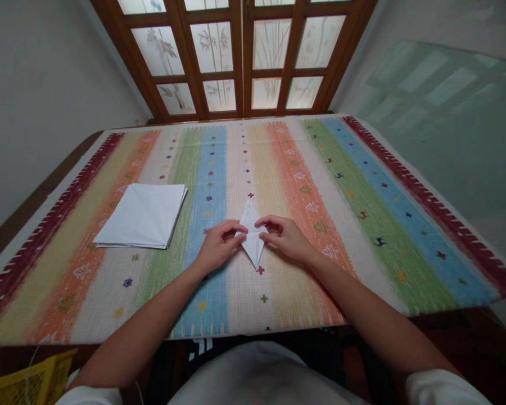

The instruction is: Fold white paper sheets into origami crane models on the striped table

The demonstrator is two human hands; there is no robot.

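Both hands are on the job here: the left hand (216,247) and right hand (284,237) come in from either side and pinch the middle of a folded white paper (250,243), fingers curled and fingertips on the paper, not spread flat. The paper's a crisp, pointy diamond, kinda like a long kite, with layered folds and sharp tips. Its long axis runs away from the person, leaning just a touch off straight, with one tip aimed at the window and the other back toward the person's chest.

It's sitting on a woven striped cloth (244,304), a rough, textured cotton-looking thing with red, yellow, orange, green and blue bands and little stitched crosses. One small red cross is just past the paper's near tip. A stack of square white paper sheets (141,216) lies left of the folded paper, a little beyond the left hand, with its edges slightly uneven. The cloth's near edge is a fair way below the folded paper, and there's plenty of striped cloth to its right. Further out past the folded paper is a wooden-framed window (240,56) with frosted panes and bamboo patterns.
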